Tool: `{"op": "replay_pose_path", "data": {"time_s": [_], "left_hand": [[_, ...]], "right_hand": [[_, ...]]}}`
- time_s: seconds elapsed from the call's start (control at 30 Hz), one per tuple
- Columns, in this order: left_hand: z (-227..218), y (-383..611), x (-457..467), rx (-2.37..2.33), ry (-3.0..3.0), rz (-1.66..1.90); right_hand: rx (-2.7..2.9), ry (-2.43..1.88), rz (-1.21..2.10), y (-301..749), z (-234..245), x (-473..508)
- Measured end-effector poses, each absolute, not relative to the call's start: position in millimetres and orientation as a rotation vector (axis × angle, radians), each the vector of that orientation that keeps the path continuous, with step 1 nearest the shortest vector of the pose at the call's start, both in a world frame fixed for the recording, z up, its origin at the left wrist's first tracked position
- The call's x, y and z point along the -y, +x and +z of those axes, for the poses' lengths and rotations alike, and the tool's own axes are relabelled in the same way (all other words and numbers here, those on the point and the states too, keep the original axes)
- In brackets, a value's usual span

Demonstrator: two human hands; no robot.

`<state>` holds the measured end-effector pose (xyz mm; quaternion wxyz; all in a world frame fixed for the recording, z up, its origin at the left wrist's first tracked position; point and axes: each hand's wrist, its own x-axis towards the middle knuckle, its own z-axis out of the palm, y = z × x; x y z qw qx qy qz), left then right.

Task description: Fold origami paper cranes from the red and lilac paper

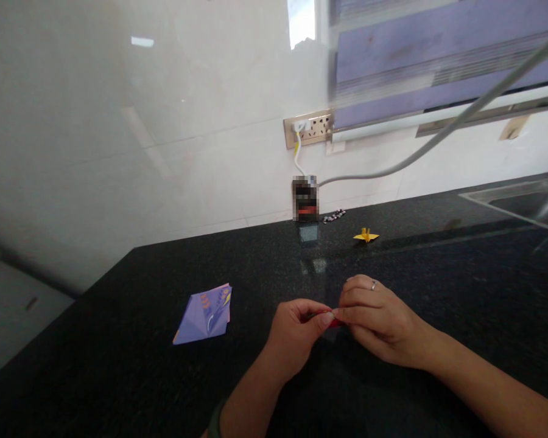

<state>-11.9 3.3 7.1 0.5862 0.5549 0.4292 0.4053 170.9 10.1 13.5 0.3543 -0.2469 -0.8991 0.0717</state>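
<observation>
Both my hands meet over the dark countertop around a small piece of folded red paper point(335, 323). My left hand point(296, 334) pinches it between thumb and forefinger. From the other side, my right hand point(383, 319), with a ring on one finger, grips the paper with its fingertips. Most of the red paper is hidden behind the fingers. Beyond my hands, a yellow folded paper crane point(366, 236) sits on the counter. To the left lies a small stack of paper point(203, 316) with a purple patterned sheet on top.
Against the wall stands a blurred-out dark box point(305, 201), linked by a white cable to the wall socket point(308, 129). A beaded string point(334, 216) lies beside it. A grey hose point(393, 170) crosses the upper right. The sink edge point(506, 207) is at the right.
</observation>
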Motion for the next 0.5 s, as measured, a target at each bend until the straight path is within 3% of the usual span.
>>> {"op": "replay_pose_path", "data": {"time_s": [0.23,0.5], "left_hand": [[7.1,-12.4,-1.3,-1.038,1.698,1.096],[9.3,-13.3,-0.1,-1.108,1.84,1.137]], "right_hand": [[2.19,-0.842,0.426,165.2,16.6,-7.9],[2.167,-0.813,0.406,166.2,14.2,-7.7]]}}
